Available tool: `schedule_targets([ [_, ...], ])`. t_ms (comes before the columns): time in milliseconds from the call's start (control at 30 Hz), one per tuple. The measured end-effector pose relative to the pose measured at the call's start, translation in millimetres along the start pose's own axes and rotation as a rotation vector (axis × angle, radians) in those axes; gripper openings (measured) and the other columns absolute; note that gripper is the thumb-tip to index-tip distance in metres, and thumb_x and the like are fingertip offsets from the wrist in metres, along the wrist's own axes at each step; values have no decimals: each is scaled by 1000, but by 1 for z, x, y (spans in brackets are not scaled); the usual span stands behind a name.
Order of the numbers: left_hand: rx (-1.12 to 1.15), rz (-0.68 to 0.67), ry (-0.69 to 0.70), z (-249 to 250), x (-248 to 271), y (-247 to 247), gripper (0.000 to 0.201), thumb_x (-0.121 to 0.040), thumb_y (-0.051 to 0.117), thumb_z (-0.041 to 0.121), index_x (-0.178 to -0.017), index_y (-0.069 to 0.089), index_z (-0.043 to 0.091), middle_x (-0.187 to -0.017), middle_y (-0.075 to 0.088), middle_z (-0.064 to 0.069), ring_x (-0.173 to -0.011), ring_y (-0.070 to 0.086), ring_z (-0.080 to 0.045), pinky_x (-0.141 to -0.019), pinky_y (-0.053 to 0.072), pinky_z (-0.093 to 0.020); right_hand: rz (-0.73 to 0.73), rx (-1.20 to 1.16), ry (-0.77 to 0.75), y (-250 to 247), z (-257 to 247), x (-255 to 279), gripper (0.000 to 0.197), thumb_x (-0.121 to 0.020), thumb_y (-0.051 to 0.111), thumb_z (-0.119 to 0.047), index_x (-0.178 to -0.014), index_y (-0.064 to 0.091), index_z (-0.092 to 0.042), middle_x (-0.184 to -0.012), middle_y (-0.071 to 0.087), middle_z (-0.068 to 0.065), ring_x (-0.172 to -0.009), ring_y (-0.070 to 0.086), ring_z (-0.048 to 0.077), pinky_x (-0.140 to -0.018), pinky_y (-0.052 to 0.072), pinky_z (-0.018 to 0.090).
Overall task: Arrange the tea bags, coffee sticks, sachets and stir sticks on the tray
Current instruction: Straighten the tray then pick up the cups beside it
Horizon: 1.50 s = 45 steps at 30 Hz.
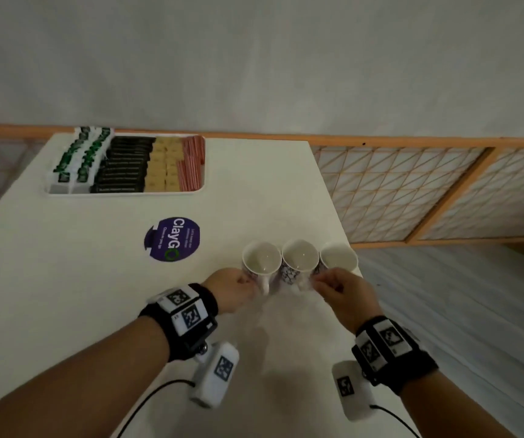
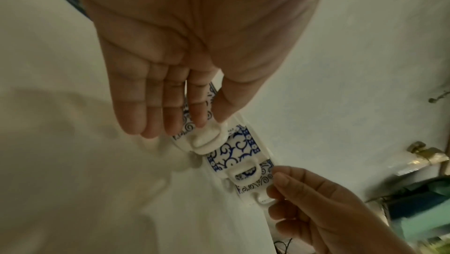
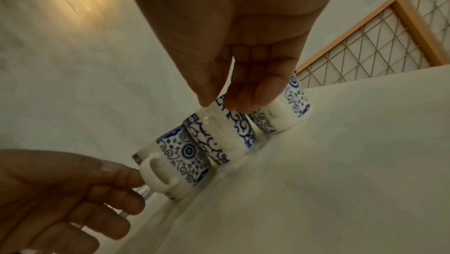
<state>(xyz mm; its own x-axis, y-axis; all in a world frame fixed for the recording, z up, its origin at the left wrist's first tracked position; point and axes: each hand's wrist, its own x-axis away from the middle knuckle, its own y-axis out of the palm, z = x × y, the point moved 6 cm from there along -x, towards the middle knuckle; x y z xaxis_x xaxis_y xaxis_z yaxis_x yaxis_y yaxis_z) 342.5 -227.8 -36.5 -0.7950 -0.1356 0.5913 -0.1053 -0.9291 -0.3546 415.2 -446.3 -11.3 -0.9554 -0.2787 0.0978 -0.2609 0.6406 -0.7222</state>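
A white tray (image 1: 191,192) at the table's far left holds rows of green-and-white tea bags (image 1: 80,159), black coffee sticks (image 1: 124,165), tan sachets (image 1: 162,165) and red stir sticks (image 1: 191,165). Both hands are far from it, at three blue-patterned cups standing in a row near the table's right edge. My left hand (image 1: 248,284) pinches the handle of the left cup (image 1: 260,259) between thumb and forefinger (image 2: 197,115). My right hand (image 1: 317,282) pinches the handle of the middle cup (image 1: 300,256), its fingertips (image 3: 243,102) beside the right cup (image 1: 339,257).
A round purple ClayGo sticker (image 1: 172,239) lies on the white table between the tray and the cups. The right cup stands close to the table's right edge (image 1: 333,203). Beyond that edge a wooden lattice screen (image 1: 412,191) lines the wall.
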Motion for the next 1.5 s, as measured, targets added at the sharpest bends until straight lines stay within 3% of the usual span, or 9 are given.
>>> schedule_targets([
  [100,113,-7,-68,-2,2,10,19,-91,51,17,-73,52,11,-78,44,-13,-58,36,-19,-53,29,-27,-34,24,-18,3,6,-2,10,-85,65,-35,-87,63,-25,-74,66,-11,-71,62,8,-61,43,17],
  [233,288,-10,-119,0,7,25,6,-90,48,9,-84,48,11,-72,40,-8,-51,31,-15,-51,25,-24,-116,21,-21,10,13,-5,23,-86,59,-39,-105,66,-27,-85,72,-4,-81,67,15,-81,54,37],
  [333,386,-26,-157,0,9,37,7,-92,48,7,-87,49,12,-67,40,-4,-51,33,-15,-52,30,-23,-211,46,-34,18,14,-3,33,-87,58,-37,-117,63,-23,-86,73,-1,-78,69,17,-83,54,39],
  [533,511,25,-214,-2,6,45,18,-93,52,27,-83,58,14,-76,53,-4,-63,50,-19,-61,48,-30,-296,-218,54,33,4,-6,18,-92,54,-32,-77,61,-26,-76,68,5,-61,61,19,-65,54,35],
  [700,566,45,-195,0,4,49,23,-98,47,26,-90,64,14,-76,50,-3,-64,49,-16,-60,48,-27,-298,-403,163,45,11,-8,23,-95,51,-32,-77,59,-19,-73,63,6,-61,56,20,-56,45,28],
  [867,621,48,-138,-1,5,44,25,-100,44,24,-89,66,16,-99,51,-8,-74,51,-15,-71,47,-24,-256,-491,179,56,11,-10,21,-95,51,-23,-78,59,-14,-72,60,9,-61,53,20,-57,45,29],
  [1033,690,58,-72,-7,4,15,25,-99,45,23,-104,66,10,-101,56,-7,-82,55,-16,-75,48,-25,-197,-663,234,65,-1,-17,16,-96,51,-12,-81,56,-9,-68,53,8,-61,48,18,-53,42,24],
  [1267,741,173,12,-8,-5,-71,23,-98,47,21,-100,69,15,-95,60,-3,-87,52,-17,-78,44,-27,-147,-646,191,83,-59,-69,15,-95,53,-18,-80,56,-13,-73,59,6,-64,54,20,-62,46,31],
  [1500,700,215,51,0,-33,-152,22,-96,51,23,-106,70,18,-119,65,-4,-112,56,-19,-87,39,-27,-75,-515,73,109,-142,-178,18,-94,53,-24,-77,56,-19,-76,61,6,-69,59,23,-72,50,39],
])
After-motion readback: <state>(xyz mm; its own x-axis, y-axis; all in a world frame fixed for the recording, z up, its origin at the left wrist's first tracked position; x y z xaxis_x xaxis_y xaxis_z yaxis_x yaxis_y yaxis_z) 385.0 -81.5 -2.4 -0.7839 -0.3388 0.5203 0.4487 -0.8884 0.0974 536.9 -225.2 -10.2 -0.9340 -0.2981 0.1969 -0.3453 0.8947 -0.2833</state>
